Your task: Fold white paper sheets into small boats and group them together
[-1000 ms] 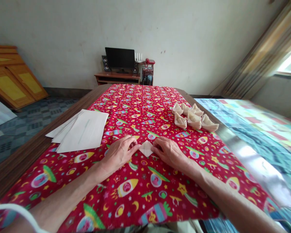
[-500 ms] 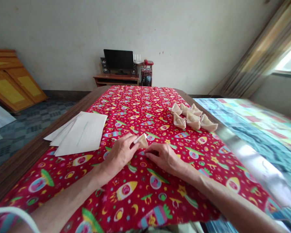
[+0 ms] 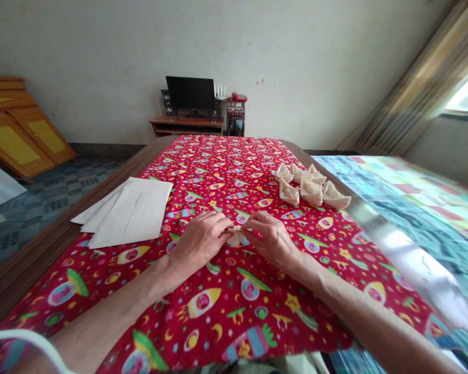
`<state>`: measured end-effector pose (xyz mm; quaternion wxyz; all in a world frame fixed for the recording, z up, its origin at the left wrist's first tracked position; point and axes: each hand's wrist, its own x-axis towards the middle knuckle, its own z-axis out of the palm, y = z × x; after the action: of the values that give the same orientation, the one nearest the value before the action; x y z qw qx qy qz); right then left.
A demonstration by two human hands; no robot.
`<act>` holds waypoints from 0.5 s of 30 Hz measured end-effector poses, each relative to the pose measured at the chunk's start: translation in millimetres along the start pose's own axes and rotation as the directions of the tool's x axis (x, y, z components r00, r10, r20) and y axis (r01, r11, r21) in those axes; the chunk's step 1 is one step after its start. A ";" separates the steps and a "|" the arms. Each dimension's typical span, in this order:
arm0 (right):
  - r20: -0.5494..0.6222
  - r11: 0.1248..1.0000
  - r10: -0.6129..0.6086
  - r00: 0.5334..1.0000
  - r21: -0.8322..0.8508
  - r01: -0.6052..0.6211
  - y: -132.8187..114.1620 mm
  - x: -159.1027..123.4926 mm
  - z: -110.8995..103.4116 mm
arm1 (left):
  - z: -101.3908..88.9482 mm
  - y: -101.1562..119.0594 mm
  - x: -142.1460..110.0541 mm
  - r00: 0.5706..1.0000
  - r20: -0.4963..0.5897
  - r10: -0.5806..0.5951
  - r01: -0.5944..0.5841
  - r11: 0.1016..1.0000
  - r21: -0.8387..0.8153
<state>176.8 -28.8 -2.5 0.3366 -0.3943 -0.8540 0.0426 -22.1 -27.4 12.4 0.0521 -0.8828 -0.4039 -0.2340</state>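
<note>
A small piece of folded paper is pinched between both hands above the red patterned cloth. My left hand grips its left end with thumb and fingers pressed together. On the other side, my right hand pinches the right end in the same way. The fingers cover both ends, so only the middle of the paper shows. Several folded paper boats stand grouped at the right edge of the cloth. To the left lies a fanned stack of paper sheets.
The cloth covers most of a brown wooden table. A monitor and a red telephone stand at the far wall. A bed adjoins the right side, and a wooden cabinet stands at left. A white cable curves in at lower left.
The paper lay as a flat diamond between both hands, then was lifted and tilted in the left hand while the right came away. Now the right hand grips it again.
</note>
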 end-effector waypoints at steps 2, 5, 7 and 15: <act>0.042 0.999 -0.008 0.999 -0.041 0.010 1.9 -1.6 -0.9 | 3.8 -2.4 -3.7 1.000 0.011 0.005 -0.005 1.000 -0.015; 0.136 0.995 -0.029 0.990 -0.085 0.041 5.5 -5.2 -1.4 | 8.8 -3.6 -10.0 0.998 0.050 0.027 -0.026 0.999 -0.031; 0.187 0.996 -0.024 0.982 -0.084 0.040 7.8 -7.3 -0.8 | 12.2 -4.2 -12.8 0.997 0.069 0.025 -0.021 0.998 -0.067; 0.194 0.999 -0.017 0.981 0.037 0.010 6.9 -5.4 6.1 | 26.6 -12.3 -14.3 0.996 0.021 -0.083 0.086 0.961 -0.261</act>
<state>180.0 -26.6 -12.5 0.2591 -0.3765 -0.8845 0.0939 -29.4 -21.6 -18.8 -0.0770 -0.8650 -0.4070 -0.2831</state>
